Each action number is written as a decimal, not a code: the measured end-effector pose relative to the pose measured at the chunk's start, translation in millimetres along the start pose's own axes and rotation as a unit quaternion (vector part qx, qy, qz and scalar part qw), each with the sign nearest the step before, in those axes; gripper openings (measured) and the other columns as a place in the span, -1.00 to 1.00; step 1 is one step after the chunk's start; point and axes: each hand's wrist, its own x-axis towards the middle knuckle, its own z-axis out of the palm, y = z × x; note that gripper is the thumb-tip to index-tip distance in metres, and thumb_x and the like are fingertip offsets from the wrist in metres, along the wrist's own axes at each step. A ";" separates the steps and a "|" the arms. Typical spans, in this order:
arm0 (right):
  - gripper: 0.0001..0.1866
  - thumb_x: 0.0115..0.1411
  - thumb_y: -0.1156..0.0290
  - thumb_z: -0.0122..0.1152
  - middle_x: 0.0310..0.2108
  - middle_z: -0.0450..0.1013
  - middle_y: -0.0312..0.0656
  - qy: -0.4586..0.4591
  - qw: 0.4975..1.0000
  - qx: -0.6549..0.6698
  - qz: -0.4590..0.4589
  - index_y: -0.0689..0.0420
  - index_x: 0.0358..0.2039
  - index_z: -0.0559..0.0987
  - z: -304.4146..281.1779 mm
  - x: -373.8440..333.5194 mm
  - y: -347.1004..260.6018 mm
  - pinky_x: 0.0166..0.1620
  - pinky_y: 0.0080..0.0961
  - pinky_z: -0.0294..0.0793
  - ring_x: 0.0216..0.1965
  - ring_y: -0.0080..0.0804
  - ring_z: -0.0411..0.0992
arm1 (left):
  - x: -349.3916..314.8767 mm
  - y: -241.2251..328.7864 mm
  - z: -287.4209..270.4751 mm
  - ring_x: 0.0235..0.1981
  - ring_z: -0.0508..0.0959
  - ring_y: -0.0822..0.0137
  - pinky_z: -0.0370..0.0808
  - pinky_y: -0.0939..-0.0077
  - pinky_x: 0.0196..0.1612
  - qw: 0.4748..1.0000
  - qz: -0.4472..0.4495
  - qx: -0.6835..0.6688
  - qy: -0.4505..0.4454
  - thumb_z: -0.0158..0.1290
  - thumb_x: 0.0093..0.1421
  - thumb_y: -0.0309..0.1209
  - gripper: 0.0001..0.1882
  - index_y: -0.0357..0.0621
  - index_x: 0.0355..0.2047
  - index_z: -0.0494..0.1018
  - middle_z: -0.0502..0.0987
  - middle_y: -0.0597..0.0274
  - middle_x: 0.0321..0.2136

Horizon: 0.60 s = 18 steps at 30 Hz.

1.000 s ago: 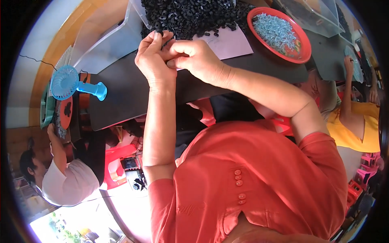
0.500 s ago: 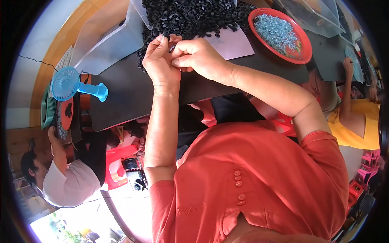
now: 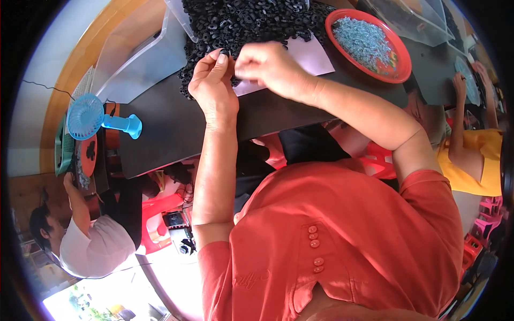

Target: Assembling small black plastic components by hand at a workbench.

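My left hand (image 3: 215,84) is closed in a pinch, thumb against forefinger, at the near edge of a heap of small black plastic parts (image 3: 251,24). A small black part (image 3: 224,52) shows at its fingertips. Just to the right, my right hand (image 3: 276,72) hovers apart from the left, over a pale pink sheet (image 3: 313,59). Its fingers are curled and smeared by motion, so whether they hold anything is hidden. Right of the sheet stands a red round tray (image 3: 405,67) with many tiny, shiny bluish pieces (image 3: 360,43) in it.
A clear plastic bin (image 3: 142,67) lies left of the heap on the dark table (image 3: 160,115). A blue fan (image 3: 85,116) stands at the table's left end. Another clear bin (image 3: 409,18) is at the far right. One person (image 3: 96,243) sits left, another in yellow (image 3: 474,160) right.
My right hand has drawn away from my left, moving slightly right and up, and is now blurred. The left hand stays in nearly the same place, still pinching.
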 end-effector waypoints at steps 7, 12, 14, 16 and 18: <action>-0.87 0.22 0.38 0.16 -0.54 0.43 -0.37 0.043 0.999 -0.022 -0.015 0.16 -0.40 0.53 -30.1 14.9 0.1 -0.41 -0.66 0.40 -0.46 -0.66 0.39 | -14.5 2.8 12.5 -0.54 0.50 0.41 0.43 0.56 -0.49 0.992 -0.016 0.114 -0.051 0.05 0.21 -0.60 -0.87 -0.40 -0.24 0.47 0.53 0.14 -0.45; -0.86 0.23 0.39 0.16 -0.57 0.41 -0.38 0.022 0.998 -0.048 -0.033 0.17 -0.43 0.50 -33.1 11.6 0.1 -0.43 -0.66 0.36 -0.48 -0.68 0.35 | -16.9 3.4 10.8 -0.61 0.46 0.45 0.38 0.62 -0.55 0.986 -0.010 0.158 -0.060 0.07 0.20 -0.58 -0.88 -0.40 -0.27 0.49 0.53 0.17 -0.54; -0.84 0.22 0.41 0.15 -0.61 0.39 -0.34 0.016 0.993 -0.107 -0.054 0.21 -0.45 0.46 -33.6 11.0 -2.4 -0.46 -0.58 0.33 -0.52 -0.63 0.32 | -17.6 2.4 9.6 -0.63 0.44 0.47 0.37 0.64 -0.55 0.984 0.000 0.167 -0.063 0.07 0.19 -0.58 -0.89 -0.41 -0.29 0.50 0.51 0.21 -0.58; -0.83 0.21 0.42 0.15 -0.62 0.37 -0.30 0.018 0.986 -0.142 -0.085 0.22 -0.46 0.44 -34.6 12.6 -0.1 -0.46 -0.53 0.32 -0.54 -0.57 0.31 | -17.7 1.2 8.4 -0.63 0.43 0.49 0.36 0.65 -0.56 0.982 0.008 0.175 -0.071 0.08 0.19 -0.58 -0.89 -0.40 -0.30 0.51 0.50 0.22 -0.58; -0.83 0.20 0.43 0.15 -0.63 0.35 -0.26 0.020 0.977 -0.178 -0.115 0.24 -0.47 0.43 -33.9 12.4 2.6 -0.46 -0.49 0.31 -0.55 -0.52 0.30 | -18.3 0.4 6.9 -0.63 0.42 0.50 0.35 0.66 -0.56 0.980 0.016 0.183 -0.079 0.08 0.18 -0.59 -0.90 -0.39 -0.31 0.52 0.50 0.23 -0.58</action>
